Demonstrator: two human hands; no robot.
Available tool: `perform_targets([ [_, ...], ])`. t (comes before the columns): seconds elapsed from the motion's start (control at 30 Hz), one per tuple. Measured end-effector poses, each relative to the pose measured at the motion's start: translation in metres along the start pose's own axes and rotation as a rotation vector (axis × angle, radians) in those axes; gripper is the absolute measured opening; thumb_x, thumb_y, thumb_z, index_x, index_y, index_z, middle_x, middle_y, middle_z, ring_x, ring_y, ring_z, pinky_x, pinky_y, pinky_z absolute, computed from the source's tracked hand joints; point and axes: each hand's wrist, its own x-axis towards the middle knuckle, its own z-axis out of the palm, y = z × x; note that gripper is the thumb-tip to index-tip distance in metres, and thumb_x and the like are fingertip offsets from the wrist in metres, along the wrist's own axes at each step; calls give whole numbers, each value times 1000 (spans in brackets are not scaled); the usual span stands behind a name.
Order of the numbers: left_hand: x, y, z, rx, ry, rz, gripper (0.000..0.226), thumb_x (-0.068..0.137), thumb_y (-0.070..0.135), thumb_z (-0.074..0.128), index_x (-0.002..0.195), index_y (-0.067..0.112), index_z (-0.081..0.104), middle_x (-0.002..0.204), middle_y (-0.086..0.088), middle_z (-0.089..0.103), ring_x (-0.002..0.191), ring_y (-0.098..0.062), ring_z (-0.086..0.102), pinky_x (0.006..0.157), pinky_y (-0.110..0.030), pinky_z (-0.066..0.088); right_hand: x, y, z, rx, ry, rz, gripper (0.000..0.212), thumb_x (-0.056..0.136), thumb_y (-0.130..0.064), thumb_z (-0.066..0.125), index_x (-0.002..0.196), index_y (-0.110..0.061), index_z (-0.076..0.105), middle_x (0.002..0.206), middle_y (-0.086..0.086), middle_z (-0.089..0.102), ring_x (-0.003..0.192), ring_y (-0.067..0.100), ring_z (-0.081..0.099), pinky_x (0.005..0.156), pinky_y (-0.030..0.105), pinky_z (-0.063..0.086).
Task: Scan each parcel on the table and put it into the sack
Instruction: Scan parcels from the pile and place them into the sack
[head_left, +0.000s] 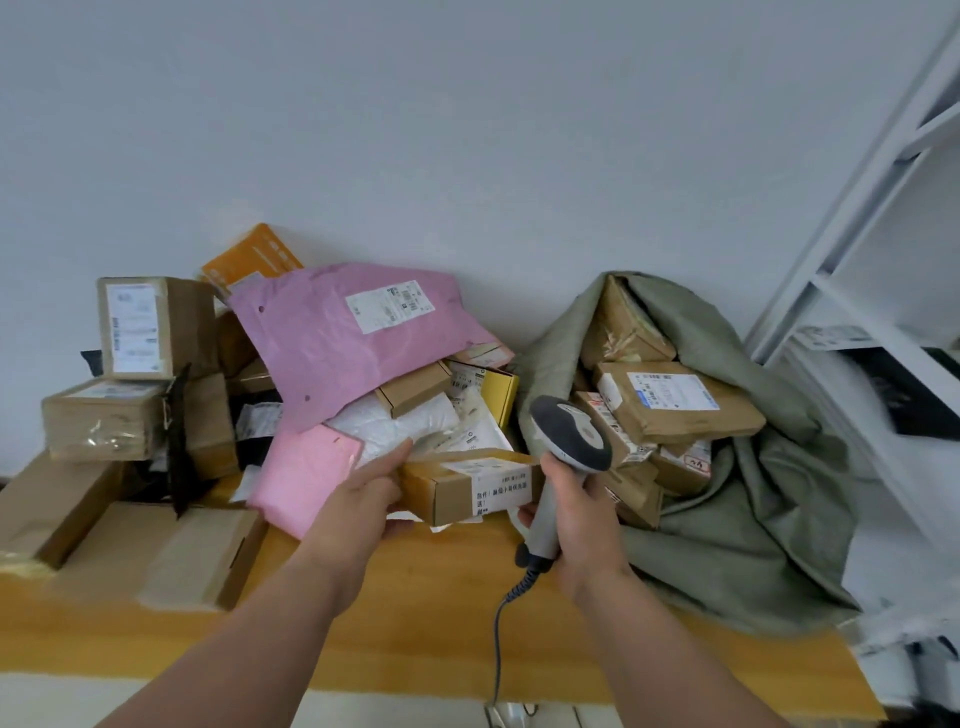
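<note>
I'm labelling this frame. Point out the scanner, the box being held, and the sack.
scanner (571, 431): head view, on its grey head.
box (467, 493): head view, on its front face.
sack (753, 519): head view, on its green cloth.

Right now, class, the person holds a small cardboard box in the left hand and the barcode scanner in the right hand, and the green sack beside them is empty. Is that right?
Not quite. The head view shows the green sack already holds several cardboard parcels. The rest stands: the left hand holds the small cardboard box and the right hand holds the barcode scanner.
</note>
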Motion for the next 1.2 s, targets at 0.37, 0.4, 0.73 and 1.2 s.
perform_targets([
  [0.37, -7, 10, -32, -277, -63, -96, 32, 95, 0, 53, 127, 8, 56, 115, -18, 69, 106, -32, 67, 79, -40, 58, -29, 4, 22, -49, 0, -86, 20, 92, -34, 69, 110, -34, 61, 103, -4, 68, 94, 18, 66, 97, 52, 54],
  [0.4, -9, 10, -33, -279, -59, -103, 31, 95, -1, 53, 123, 9, 57, 113, -19, 70, 106, -33, 66, 80, -41, 58, -32, 4, 23, -57, -1, -82, 16, 92, -33, 69, 105, -35, 61, 101, -5, 68, 93, 17, 66, 98, 52, 53],
  [0.73, -10, 8, -35, -133, -32, -69, 50, 92, 6, 63, 134, 32, 53, 107, -10, 72, 91, -28, 70, 71, -44, 61, -48, 2, 13, -115, 20, -100, 17, 94, -27, 67, 108, -31, 60, 102, -6, 68, 91, 19, 71, 92, 43, 57],
  [1.2, -4, 15, -19, 120, 108, 252, 59, 96, 7, 58, 145, 34, 40, 119, 3, 60, 106, -24, 62, 86, -43, 57, -76, -12, 2, -497, -172, -83, 19, 93, -21, 61, 88, -2, 61, 66, 9, 62, 53, 22, 63, 59, 33, 50],
])
